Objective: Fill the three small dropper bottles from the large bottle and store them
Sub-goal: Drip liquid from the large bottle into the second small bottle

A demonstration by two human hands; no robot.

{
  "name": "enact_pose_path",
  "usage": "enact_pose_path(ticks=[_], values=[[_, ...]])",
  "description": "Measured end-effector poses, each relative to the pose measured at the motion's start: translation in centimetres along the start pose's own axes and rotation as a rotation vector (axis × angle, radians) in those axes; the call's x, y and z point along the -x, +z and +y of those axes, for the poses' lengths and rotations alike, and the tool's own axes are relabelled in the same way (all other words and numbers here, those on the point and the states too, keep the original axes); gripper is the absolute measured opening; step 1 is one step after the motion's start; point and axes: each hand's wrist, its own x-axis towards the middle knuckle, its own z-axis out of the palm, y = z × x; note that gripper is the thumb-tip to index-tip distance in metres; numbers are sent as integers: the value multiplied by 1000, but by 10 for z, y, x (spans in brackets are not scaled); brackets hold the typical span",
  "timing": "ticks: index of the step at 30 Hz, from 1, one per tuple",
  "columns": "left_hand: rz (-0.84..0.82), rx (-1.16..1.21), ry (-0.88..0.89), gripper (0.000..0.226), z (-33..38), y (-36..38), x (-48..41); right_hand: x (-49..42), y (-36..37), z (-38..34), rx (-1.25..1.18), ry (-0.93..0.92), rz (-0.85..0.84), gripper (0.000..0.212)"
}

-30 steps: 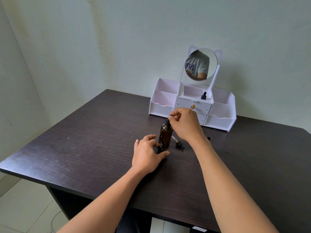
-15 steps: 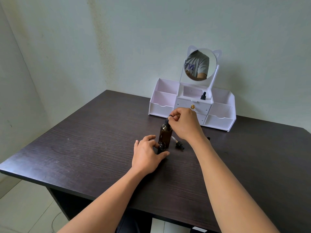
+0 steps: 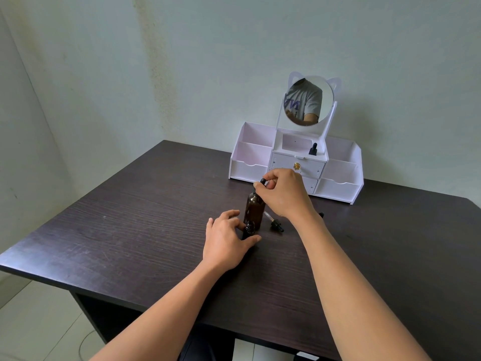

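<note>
Dark wood-grain table (image 3: 130,230) fills the near and middle ground, set into a corner of pale walls. At its far right stands a white organiser (image 3: 338,188) of open compartments and small drawers. A round, cat-eared mirror (image 3: 308,100) rises from its middle, and the glass reflects a grey shirt.

Both bare forearms reach in from the near edge. The right hand (image 3: 283,194) is raised over the large bottle (image 3: 253,209), an amber one standing upright near the table's middle, in front of the organiser and apart from it. Thumb and forefinger are pinched together on the black dropper bulb (image 3: 262,181) at that bottle's mouth, and the other fingers are curled behind them.

The left hand (image 3: 225,238) sits low on the table, near and left of the large bottle. Its thumb and fingers curve round the small bottle (image 3: 249,227), which stands upright with its threaded neck uncapped, just in front of the large one. Whether the two bottles touch cannot be told.

Right of them a loose dropper (image 3: 273,221) lies flat on the wood, glass tube pointing far-left, black cap near-right. A capped bottle (image 3: 313,149) stands at the right side of the organiser's top middle compartment. A small black object (image 3: 321,214) shows beyond the right wrist, too hidden to make out.
</note>
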Motion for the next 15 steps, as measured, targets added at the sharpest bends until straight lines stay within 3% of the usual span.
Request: enact_pose_path(ticks=[15], values=[[10, 10, 16, 38, -2, 1, 1, 0, 1, 0, 37, -11, 39, 12]])
